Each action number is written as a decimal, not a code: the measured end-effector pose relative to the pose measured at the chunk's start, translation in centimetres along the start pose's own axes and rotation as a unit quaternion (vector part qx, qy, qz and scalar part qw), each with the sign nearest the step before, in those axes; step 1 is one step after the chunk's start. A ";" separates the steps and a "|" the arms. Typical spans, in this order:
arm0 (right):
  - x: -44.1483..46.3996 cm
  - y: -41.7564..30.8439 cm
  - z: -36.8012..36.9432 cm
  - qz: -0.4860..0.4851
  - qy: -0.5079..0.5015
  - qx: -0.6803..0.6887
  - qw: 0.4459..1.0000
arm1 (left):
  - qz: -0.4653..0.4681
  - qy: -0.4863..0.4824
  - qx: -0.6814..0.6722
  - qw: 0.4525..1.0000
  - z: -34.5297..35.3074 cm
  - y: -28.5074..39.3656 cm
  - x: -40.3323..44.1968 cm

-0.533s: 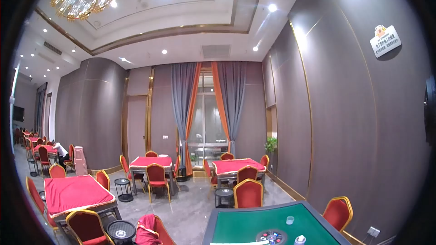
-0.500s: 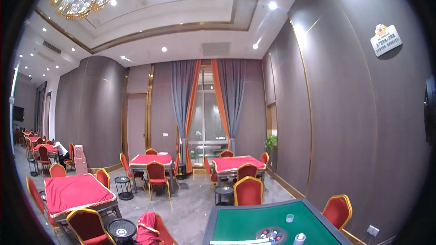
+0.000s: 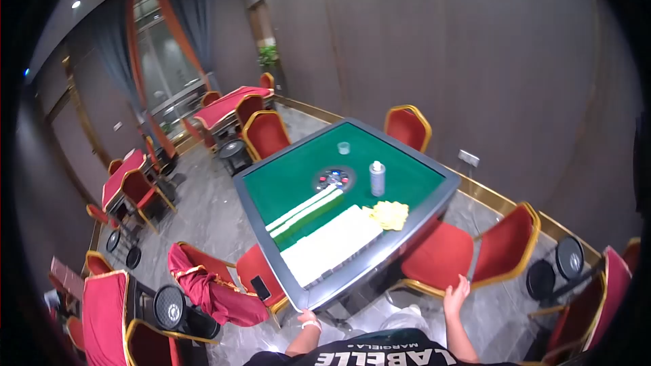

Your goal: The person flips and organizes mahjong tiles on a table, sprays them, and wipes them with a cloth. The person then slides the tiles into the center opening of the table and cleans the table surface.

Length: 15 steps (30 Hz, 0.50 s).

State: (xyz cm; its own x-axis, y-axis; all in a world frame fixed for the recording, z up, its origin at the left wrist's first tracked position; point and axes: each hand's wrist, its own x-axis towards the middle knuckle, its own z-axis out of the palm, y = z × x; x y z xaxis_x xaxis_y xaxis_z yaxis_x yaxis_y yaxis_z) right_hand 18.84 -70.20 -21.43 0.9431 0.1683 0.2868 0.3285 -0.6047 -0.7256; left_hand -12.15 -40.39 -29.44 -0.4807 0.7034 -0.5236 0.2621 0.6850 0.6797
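Observation:
In front of me stands a mahjong table [image 3: 434, 177] with green felt and a grey frame. My left hand [image 3: 308, 316] is at its near corner, apparently touching the frame; its small, blurred fingers do not show clearly. My right hand [image 3: 457, 291] is raised beside a red chair [image 3: 439, 255], fingers apart and nothing in them. A block of white mahjong tiles [image 3: 332, 242] lies along the near side, with long tile rows [image 3: 305, 211] behind it. A crumpled yellow cloth [image 3: 390, 215] lies beside the block. A capped grey can [image 3: 378, 179] and a clear cup [image 3: 344, 148] stand farther back.
At the left, a chair holds a draped red cloth [image 3: 203, 281]; a dark phone [image 3: 260, 288] lies on a red seat. Round black side stands [image 3: 169, 306] are on the grey floor. Other red-covered tables [image 3: 234, 105] with chairs stand behind. A wall socket [image 3: 468, 158] is at the right.
My view has swung down and to the right, from the room onto the green table. Both my hands, the tiles and the yellow cloth have come into view.

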 end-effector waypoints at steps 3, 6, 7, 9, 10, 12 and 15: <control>-2.7 -0.1 -2.5 -0.011 0.028 0.044 0.999 | -0.043 -0.070 -0.123 0.989 -0.9 -0.9 -0.1; -4.9 0.4 -3.9 -0.003 -0.030 0.106 0.994 | -0.057 -0.211 -0.286 0.933 -0.2 -5.1 2.1; -5.1 0.8 -4.3 -0.033 -0.055 0.113 0.991 | -0.054 -0.229 -0.314 0.920 -0.3 -6.7 0.8; -6.0 2.0 -5.5 -0.086 -0.125 0.113 0.982 | -0.050 -0.249 -0.328 0.910 0.3 -10.4 -0.6; -8.0 3.5 -5.8 -0.106 -0.190 0.101 0.971 | -0.066 -0.210 -0.286 0.933 -1.7 -10.9 -4.5; -5.0 3.5 -8.0 -0.141 -0.301 0.097 0.938 | -0.047 -0.249 -0.253 0.934 -1.0 -10.9 -8.9; -8.5 4.5 -12.9 -0.107 -0.400 0.125 0.902 | 0.009 -0.317 -0.203 0.926 -1.0 -10.8 -15.0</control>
State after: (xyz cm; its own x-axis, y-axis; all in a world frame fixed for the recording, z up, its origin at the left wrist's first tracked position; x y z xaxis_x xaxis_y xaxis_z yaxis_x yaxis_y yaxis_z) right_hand 11.62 -84.39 -19.07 0.5592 0.8284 -0.0327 0.4145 -0.3136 -0.8543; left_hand -8.64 -58.55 -28.44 0.1433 0.7722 -0.6191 -0.1319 0.6348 0.7613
